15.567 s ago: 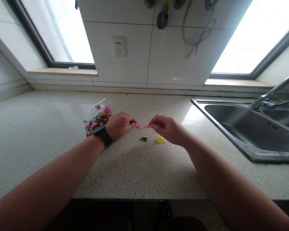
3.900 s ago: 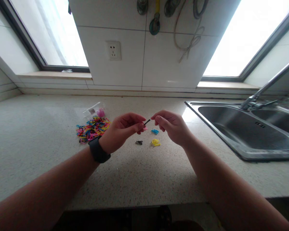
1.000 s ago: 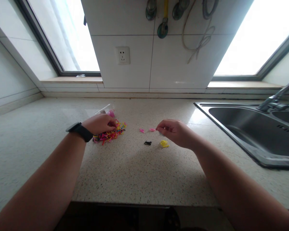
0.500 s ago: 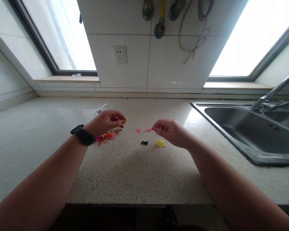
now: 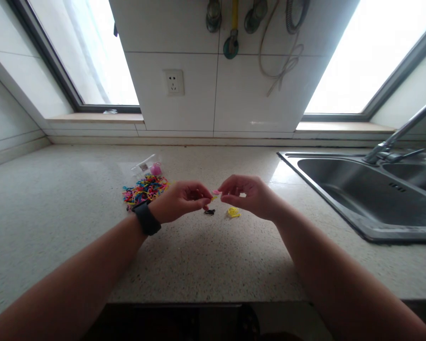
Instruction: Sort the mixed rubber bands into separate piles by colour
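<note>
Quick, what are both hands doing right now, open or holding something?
Left hand: closed, pinching a small yellow piece at the fingertips.
Right hand: open, thumb and fingers slightly parted; whether it touches that piece can't be told.

Steel sink (image 5: 355,194), socket (image 5: 173,83), possibly a valve (image 5: 231,46)

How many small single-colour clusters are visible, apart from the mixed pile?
3 visible: black cluster near the left hand, yellow cluster near the right hand, pink cluster between the hands. Others may be hidden.
</note>
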The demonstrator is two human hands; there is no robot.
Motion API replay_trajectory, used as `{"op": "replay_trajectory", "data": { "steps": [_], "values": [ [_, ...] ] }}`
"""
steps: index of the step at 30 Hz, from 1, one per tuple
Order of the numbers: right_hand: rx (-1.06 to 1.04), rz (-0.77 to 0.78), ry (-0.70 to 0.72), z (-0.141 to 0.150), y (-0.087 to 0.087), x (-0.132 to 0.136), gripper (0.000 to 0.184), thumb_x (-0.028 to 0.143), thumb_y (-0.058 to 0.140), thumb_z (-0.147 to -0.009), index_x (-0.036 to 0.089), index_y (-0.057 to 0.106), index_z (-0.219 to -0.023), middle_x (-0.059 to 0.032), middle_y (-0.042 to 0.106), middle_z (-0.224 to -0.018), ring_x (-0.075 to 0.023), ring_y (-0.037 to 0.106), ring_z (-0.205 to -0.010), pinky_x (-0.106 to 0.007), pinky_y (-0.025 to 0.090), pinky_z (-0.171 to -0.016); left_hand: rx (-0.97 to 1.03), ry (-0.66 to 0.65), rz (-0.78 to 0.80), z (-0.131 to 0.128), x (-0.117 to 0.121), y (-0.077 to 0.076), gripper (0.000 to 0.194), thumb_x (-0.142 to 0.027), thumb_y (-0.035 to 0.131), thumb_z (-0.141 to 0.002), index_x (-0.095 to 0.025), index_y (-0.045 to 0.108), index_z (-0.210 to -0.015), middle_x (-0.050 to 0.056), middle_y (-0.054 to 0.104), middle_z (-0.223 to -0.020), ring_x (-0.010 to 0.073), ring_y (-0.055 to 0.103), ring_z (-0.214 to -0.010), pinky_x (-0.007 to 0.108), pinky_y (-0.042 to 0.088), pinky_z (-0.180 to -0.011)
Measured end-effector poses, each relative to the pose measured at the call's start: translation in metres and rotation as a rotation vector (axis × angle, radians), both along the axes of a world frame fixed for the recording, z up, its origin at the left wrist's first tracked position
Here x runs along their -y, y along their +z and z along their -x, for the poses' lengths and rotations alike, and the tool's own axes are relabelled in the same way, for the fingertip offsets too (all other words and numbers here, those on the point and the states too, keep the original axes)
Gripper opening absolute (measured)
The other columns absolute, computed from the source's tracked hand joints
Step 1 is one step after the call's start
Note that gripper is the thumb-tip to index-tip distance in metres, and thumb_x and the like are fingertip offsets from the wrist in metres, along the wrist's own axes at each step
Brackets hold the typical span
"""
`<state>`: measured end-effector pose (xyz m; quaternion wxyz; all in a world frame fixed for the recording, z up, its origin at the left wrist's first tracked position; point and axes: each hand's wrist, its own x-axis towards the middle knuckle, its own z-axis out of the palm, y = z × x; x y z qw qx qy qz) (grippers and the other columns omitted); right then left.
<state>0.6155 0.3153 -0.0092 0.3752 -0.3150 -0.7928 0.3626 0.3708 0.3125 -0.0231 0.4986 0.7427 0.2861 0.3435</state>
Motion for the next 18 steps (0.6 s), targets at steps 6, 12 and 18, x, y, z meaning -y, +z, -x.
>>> {"op": "replay_trajectory", "data": {
  "steps": [6,12,18],
  "values": [
    [0.023,-0.033,-0.031,0.0019,0.0001,0.0022,0.020,0.037,0.077,-0.082,0.017,0.074,-0.082,0.0014,0.059,-0.062,-0.0096,0.049,-0.056,-0.025,0.040,-0.051,0.035,0.013,0.058,-0.0070,-0.0017,-0.0026,0.016,-0.019,0.074,-0.083,-0.012,0.070,-0.096,0.004,0.075,-0.081,0.0120,0.070,-0.074,0.024,0.056,-0.071],
    [0.030,-0.050,-0.037,0.0042,-0.0007,0.0044,0.020,0.035,0.078,-0.081,0.017,0.075,-0.088,-0.0006,0.064,-0.067,-0.0104,0.053,-0.059,-0.026,0.043,-0.053,0.034,0.053,0.065,-0.0090,-0.0002,-0.0009,0.016,-0.020,0.076,-0.082,-0.012,0.072,-0.095,0.005,0.076,-0.080,0.0119,0.071,-0.073,0.022,0.055,-0.068],
    [-0.039,0.021,-0.050,0.0063,-0.0030,0.0022,0.019,0.034,0.078,-0.081,0.016,0.074,-0.084,0.0001,0.064,-0.065,-0.0093,0.053,-0.057,-0.024,0.043,-0.052,0.081,0.051,0.099,-0.0100,-0.0001,0.0011,0.019,-0.021,0.078,-0.080,-0.012,0.072,-0.095,0.005,0.077,-0.081,0.0127,0.073,-0.074,0.023,0.057,-0.070]
  ]
}}
